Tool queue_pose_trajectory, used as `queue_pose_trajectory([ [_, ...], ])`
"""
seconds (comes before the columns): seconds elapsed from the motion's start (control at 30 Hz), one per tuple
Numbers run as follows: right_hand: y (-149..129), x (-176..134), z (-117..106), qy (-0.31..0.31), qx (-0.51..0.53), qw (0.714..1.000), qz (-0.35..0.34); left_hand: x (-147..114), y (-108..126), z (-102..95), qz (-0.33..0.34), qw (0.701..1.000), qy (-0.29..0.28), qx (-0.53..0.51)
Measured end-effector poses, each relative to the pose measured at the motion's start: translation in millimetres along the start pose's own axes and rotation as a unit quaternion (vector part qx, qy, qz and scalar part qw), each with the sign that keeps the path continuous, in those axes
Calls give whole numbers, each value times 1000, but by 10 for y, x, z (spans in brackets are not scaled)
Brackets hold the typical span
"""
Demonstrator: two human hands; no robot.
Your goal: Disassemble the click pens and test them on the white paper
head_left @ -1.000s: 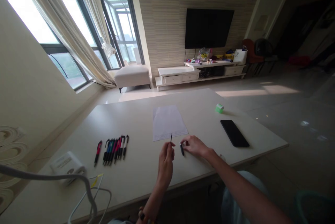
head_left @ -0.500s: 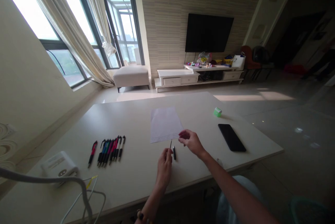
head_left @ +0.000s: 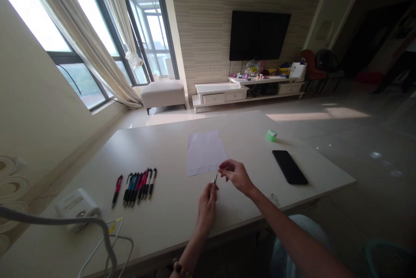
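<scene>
My left hand (head_left: 207, 203) is closed around a small dark pen part (head_left: 214, 181), whose tip shows above the thumb. Just above it, my right hand (head_left: 236, 177) pinches a thin pen refill (head_left: 217, 175) between thumb and fingertips. The refill's lower end meets or nearly meets the pen part; I cannot tell whether it is inside. Beyond both hands lies a white sheet of paper (head_left: 205, 152) with faint lines of writing along its near edge. Off to the left, several pens (head_left: 139, 186) with black grips lie in a row, and one red and black pen (head_left: 117, 191) lies apart.
On the white table (head_left: 175, 217) a black phone (head_left: 290, 167) and a small green box (head_left: 271, 135) lie to the right. A small clear piece (head_left: 274, 199) is near the front edge. A white power adapter (head_left: 78, 211) and cables (head_left: 108, 239) occupy the left front.
The pen part that lay on the table beside my left hand is now in that hand. The thin refill has passed from my left hand to my right fingertips.
</scene>
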State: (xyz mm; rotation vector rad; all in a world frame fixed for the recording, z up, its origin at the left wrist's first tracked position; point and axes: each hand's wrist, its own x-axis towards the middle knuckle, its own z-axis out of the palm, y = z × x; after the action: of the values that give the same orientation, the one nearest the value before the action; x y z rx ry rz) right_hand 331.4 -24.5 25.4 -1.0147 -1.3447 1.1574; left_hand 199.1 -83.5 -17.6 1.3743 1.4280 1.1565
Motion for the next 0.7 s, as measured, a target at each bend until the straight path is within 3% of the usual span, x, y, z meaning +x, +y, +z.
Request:
queue_pose_trajectory([
  [0.27, -25, 10, -31, 15, -16, 1000, -15, 4, -69, 10, 0, 1000, -8, -20],
  [0.7, 34, -96, 111, -80, 8, 996, 29, -42, 55, -18, 12, 999, -9, -42],
])
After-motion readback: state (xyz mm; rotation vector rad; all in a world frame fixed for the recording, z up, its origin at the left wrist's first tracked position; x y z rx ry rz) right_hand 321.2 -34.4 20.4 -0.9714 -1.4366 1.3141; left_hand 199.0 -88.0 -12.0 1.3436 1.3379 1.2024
